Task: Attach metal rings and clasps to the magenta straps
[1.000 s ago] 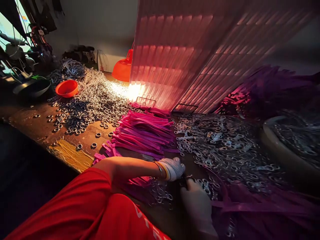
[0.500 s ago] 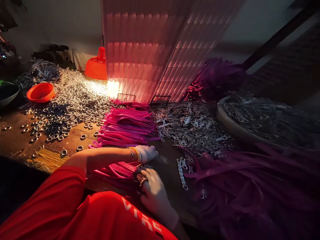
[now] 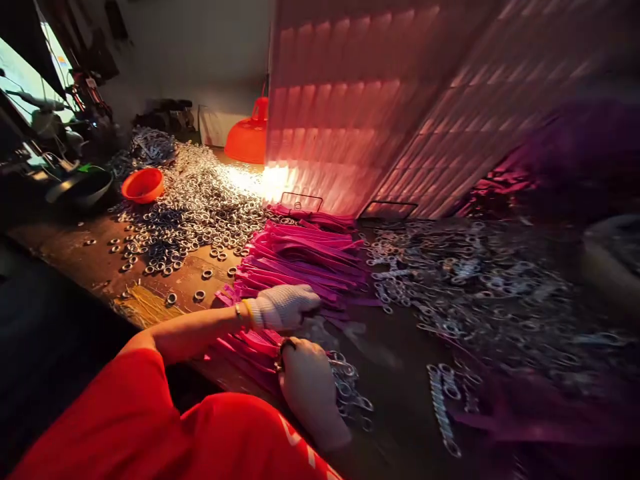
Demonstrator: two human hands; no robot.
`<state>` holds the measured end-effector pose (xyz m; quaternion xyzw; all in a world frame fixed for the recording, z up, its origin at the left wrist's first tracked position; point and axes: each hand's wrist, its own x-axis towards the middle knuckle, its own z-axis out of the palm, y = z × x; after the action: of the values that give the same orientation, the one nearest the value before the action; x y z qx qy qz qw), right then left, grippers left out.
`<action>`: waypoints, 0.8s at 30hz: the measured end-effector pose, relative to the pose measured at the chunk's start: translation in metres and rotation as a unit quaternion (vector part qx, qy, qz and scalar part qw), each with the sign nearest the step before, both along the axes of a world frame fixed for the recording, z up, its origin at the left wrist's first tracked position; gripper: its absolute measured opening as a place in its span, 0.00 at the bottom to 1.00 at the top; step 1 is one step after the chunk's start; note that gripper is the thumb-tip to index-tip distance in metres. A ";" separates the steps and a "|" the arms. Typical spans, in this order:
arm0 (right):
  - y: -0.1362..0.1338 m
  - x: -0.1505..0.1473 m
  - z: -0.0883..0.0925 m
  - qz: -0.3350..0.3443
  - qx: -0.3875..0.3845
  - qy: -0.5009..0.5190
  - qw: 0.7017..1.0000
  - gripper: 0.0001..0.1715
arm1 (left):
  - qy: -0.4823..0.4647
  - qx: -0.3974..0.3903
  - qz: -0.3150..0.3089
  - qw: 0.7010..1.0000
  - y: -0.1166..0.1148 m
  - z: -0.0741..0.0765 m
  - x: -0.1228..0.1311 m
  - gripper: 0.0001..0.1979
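My left hand wears a white knit glove. Its fingers are closed at the edge of a pile of magenta straps, and what they hold is hidden. My right hand is curled just below it, near more magenta straps. A small dark, ring-like piece shows by its thumb and index finger; the rest of its grasp is out of sight. Several silver metal clasps lie beside the right hand on the table.
A heap of metal rings spreads at the left with an orange bowl beside it. An orange lamp lights it. Ribbed translucent panels stand at the back. Scattered clasps and a row of linked clasps lie right.
The view has turned left, so the table appears shifted right. Both hands have moved left relative to the strap pile. Metal clasps now show beside my right hand.
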<state>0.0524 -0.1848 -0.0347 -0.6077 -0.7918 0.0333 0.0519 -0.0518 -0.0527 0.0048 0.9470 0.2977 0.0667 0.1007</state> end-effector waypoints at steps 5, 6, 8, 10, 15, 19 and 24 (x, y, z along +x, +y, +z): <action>-0.004 0.007 -0.016 0.035 0.071 0.023 0.997 0.11 | 0.048 0.087 0.327 0.940 0.029 0.029 -0.155 0.19; -0.004 0.008 -0.017 0.038 0.078 0.026 0.996 0.11 | 0.064 0.085 0.336 0.936 0.026 0.029 -0.181 0.21; -0.004 0.009 -0.018 0.049 0.096 0.037 0.993 0.12 | 0.094 0.084 0.360 0.924 0.008 0.019 -0.219 0.30; -0.004 0.010 -0.021 0.056 0.113 0.050 0.991 0.12 | 0.144 0.083 0.411 0.896 -0.024 -0.001 -0.239 0.37; -0.003 0.013 -0.031 0.079 0.157 0.064 0.982 0.14 | 0.162 0.072 0.524 0.833 -0.075 -0.053 -0.232 0.39; 0.000 0.016 -0.044 0.104 0.199 0.064 0.972 0.18 | 0.093 0.006 0.474 0.876 -0.023 -0.060 -0.191 0.31; 0.004 0.024 -0.068 0.135 0.202 0.063 0.968 0.22 | -0.020 -0.031 0.425 0.904 0.076 -0.040 -0.145 0.32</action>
<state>0.0768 -0.1811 -0.1023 -0.4689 -0.8518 -0.0827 0.2186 -0.1973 0.0230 -0.0353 0.7256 0.6718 0.1124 0.0982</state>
